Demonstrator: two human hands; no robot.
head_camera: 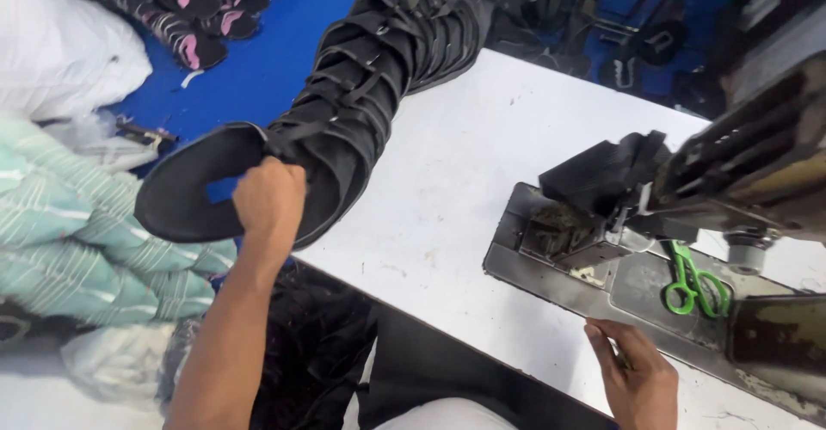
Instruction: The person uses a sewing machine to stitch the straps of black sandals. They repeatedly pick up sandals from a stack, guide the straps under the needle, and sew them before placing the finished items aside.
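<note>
head camera looks down on a white worktable [465, 181] with a grey metal sewing machine [740, 189] at its right side. left hand [268, 202] is closed in a fist around the near end of a long black stack of cut fabric pieces laced together with black straps [361, 86], its fingers wrapped over the curved edge of the nearest piece. that stack runs from the hand at the left edge of the table up and away to the far middle of the scene, partly resting on the table's far left corner and partly hanging over the blue floor covering [275, 60]. right hand [637, 374] lies at the near edge of the machine's grey metal base plate [551, 284], fingers bent and touching the plate; it holds nothing that can be made out. a small folded black fabric piece [602, 172] sits under the machine's head. green-handled scissors [695, 285] lie on the plate, just right of the needle area. on the far left lie mint striped fabric bundles [77, 232], a white bag [60, 52], and dark pieces with pink trim [189, 9].
</note>
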